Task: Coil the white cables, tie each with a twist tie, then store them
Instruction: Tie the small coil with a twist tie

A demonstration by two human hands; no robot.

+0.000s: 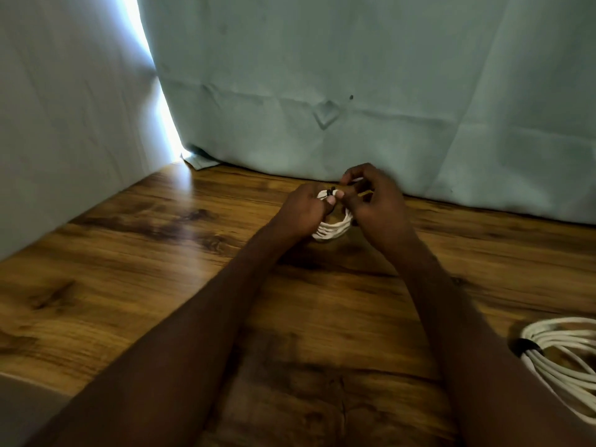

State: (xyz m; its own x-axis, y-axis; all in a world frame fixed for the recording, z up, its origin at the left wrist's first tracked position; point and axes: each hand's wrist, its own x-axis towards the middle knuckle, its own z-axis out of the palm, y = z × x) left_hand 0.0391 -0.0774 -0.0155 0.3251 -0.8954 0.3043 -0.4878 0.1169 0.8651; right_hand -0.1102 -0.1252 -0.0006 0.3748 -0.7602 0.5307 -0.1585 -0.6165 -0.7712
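Observation:
A small coil of white cable (333, 230) is held just above the wooden table (161, 269), near its far edge. My left hand (304, 209) grips the coil from the left, thumb on top. A black twist tie (330, 191) sits on the upper strands, and my right hand (375, 201) pinches it with curled fingers. Both hands hide much of the coil. A second white cable coil (562, 359), bound by a black tie (527, 346), lies on the table at the right edge of view.
A pale green cloth (354, 91) hangs behind the table, and another (64, 124) hangs along its left side. Bright light shows through the gap between them. A grey surface (19, 408) shows at the lower left corner.

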